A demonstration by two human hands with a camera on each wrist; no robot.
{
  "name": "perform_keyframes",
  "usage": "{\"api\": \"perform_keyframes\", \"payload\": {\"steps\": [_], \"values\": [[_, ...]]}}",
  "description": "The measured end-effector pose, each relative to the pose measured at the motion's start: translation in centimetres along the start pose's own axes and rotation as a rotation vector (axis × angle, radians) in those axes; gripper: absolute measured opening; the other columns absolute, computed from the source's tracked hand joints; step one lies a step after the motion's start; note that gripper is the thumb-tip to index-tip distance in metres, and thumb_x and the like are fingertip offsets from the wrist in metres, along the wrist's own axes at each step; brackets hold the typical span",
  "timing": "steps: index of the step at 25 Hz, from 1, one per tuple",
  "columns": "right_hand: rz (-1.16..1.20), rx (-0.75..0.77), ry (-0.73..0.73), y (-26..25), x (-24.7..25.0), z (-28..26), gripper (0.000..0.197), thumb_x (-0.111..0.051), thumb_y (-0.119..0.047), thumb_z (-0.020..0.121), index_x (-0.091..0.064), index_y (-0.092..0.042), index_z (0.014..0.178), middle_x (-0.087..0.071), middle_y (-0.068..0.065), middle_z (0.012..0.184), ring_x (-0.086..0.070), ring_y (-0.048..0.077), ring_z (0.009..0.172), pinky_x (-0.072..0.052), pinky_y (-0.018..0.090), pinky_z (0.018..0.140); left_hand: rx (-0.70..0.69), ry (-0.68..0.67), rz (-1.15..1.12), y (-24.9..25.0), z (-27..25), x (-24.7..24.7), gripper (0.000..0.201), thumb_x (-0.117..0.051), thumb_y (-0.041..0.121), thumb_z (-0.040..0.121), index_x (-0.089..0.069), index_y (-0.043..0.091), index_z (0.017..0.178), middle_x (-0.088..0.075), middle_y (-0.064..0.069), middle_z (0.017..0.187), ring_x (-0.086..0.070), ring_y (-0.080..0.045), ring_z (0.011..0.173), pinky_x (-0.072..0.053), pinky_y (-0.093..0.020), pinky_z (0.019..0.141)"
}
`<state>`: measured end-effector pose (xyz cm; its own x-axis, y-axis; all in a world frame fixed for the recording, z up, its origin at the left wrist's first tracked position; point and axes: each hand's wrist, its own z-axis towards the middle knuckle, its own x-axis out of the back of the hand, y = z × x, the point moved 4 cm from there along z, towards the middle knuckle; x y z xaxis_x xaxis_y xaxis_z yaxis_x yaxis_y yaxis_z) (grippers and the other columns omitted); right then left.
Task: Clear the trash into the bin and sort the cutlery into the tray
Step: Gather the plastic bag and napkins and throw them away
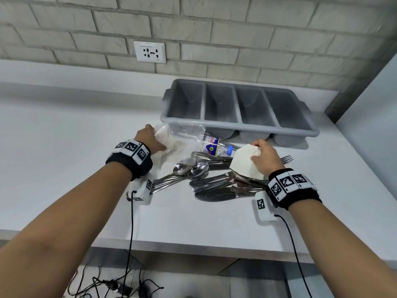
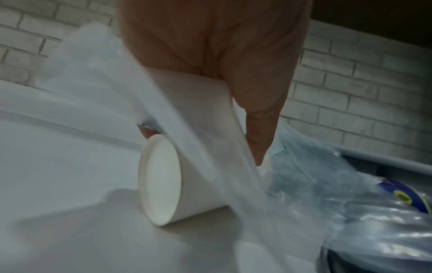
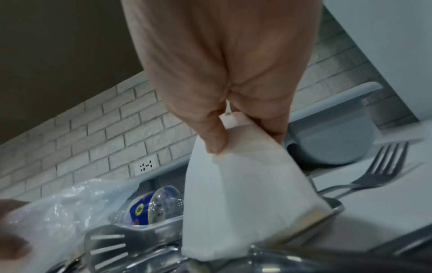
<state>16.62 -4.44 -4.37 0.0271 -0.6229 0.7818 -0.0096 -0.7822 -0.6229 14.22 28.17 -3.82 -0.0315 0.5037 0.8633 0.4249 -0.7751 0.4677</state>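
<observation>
Left hand [image 1: 150, 138] gripping paper cup [image 2: 177, 157] on its side under clear plastic wrap [image 1: 184, 131], cup base plain only in left wrist view, right hand [image 1: 265, 157] pinching napkin [image 1: 246, 161] over cutlery [image 1: 214, 181] at frame centre, bottle [image 1: 217, 146] label unreadable, tray [image 1: 238, 108] upper right.

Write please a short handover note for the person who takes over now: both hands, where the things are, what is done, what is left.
Left hand: grips the white paper cup lying on the counter, clear plastic bag draped over it.
Right hand: pinches the white napkin above the cutlery pile.
Plastic bottle lies between the hands, in front of the grey tray.
Done: nothing sorted; the tray compartments look empty.
Left: all trash to the bin (not in view), then spoons, forks and knives into the tray.
</observation>
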Motion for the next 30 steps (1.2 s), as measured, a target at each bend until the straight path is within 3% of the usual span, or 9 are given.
{"api": "perform_keyframes", "payload": {"steps": [5,9,13,16,20,23,25,27,30], "values": [[0.174,-0.014,0.11,1.2,0.9,-1.0,0.034,-0.052,0.006,0.082,-0.053,-0.008,0.114,-0.056,0.017,0.123,-0.054,0.029,0.108,-0.043,0.036,0.094,-0.033,-0.108,0.154,-0.2,0.6,-0.9,0.085,-0.078,0.023,0.065,-0.032,0.012,0.136,-0.057,-0.018,0.125,-0.055,-0.037,0.114,-0.048,-0.04,0.088],[0.274,0.018,0.221,1.6,2.3,-2.7,0.034,-0.052,0.008,0.081,-0.054,-0.006,0.111,-0.059,0.015,0.116,-0.049,0.02,0.097,-0.039,0.026,0.086,-0.052,-0.069,0.192,0.8,-1.0,0.4,0.073,-0.076,0.029,0.066,-0.042,0.012,0.127,-0.06,-0.016,0.119,-0.058,-0.035,0.107,-0.049,-0.04,0.084],[0.418,0.0,0.267,2.6,3.7,-5.0,0.033,-0.051,0.006,0.081,-0.053,-0.01,0.11,-0.055,0.005,0.105,-0.053,0.024,0.1,-0.044,0.032,0.088,-0.107,0.065,0.111,4.0,-5.5,2.8,0.071,-0.076,0.034,0.065,-0.044,0.012,0.125,-0.062,-0.015,0.115,-0.059,-0.035,0.106,-0.047,-0.038,0.085],[0.535,-0.048,0.318,4.8,5.7,-8.0,0.035,-0.046,0.008,0.081,-0.05,-0.016,0.106,-0.053,0.002,0.106,-0.051,0.02,0.1,-0.042,0.028,0.084,-0.212,0.045,-0.05,8.4,-10.9,1.5,0.075,-0.076,0.032,0.066,-0.043,0.013,0.131,-0.06,-0.014,0.122,-0.055,-0.032,0.113,-0.045,-0.036,0.087],[0.619,-0.129,0.482,11.2,8.5,-14.1,0.038,-0.041,0.006,0.075,-0.048,-0.02,0.102,-0.052,0.003,0.105,-0.049,0.02,0.098,-0.042,0.028,0.082,-0.39,-0.152,-0.174,15.7,-18.2,-5.8,0.069,-0.076,0.031,0.067,-0.045,0.016,0.127,-0.06,-0.009,0.122,-0.054,-0.027,0.112,-0.035,-0.024,0.077],[0.655,-0.212,0.674,17.4,10.3,-19.3,0.037,-0.043,-0.001,0.074,-0.047,-0.033,0.092,-0.054,0.002,0.101,-0.054,0.02,0.095,-0.045,0.029,0.083,-0.475,-0.358,-0.189,20.1,-23.1,-13.1,0.073,-0.076,0.035,0.065,-0.043,0.017,0.128,-0.061,-0.006,0.119,-0.057,-0.025,0.106,-0.037,-0.023,0.077],[0.652,-0.271,0.782,21.7,11.4,-23.4,0.036,-0.043,-0.004,0.072,-0.046,-0.034,0.091,-0.054,-0.007,0.094,-0.056,0.007,0.088,-0.046,0.02,0.08,-0.518,-0.494,-0.156,22.3,-26.8,-18.1,0.074,-0.074,0.036,0.066,-0.041,0.019,0.13,-0.061,-0.003,0.117,-0.057,-0.021,0.101,-0.037,-0.023,0.075],[0.647,-0.389,0.855,26.0,11.7,-27.3,0.029,-0.044,-0.005,0.072,-0.046,-0.024,0.094,-0.05,-0.018,0.09,-0.054,-0.007,0.08,-0.044,0.01,0.073,-0.547,-0.619,-0.088,23.6,-30.5,-22.9,0.075,-0.073,0.037,0.066,-0.038,0.02,0.13,-0.06,-0.002,0.118,-0.057,-0.021,0.101,-0.038,-0.024,0.074],[0.614,-0.528,0.918,31.5,10.1,-31.9,0.029,-0.048,-0.004,0.074,-0.046,-0.024,0.095,-0.048,-0.018,0.09,-0.054,0.009,0.084,-0.047,0.028,0.077,-0.52,-0.754,0.014,23.3,-33.6,-30.0,0.074,-0.074,0.036,0.068,-0.037,0.017,0.129,-0.059,-0.006,0.12,-0.058,-0.026,0.107,-0.044,-0.027,0.079]]}}
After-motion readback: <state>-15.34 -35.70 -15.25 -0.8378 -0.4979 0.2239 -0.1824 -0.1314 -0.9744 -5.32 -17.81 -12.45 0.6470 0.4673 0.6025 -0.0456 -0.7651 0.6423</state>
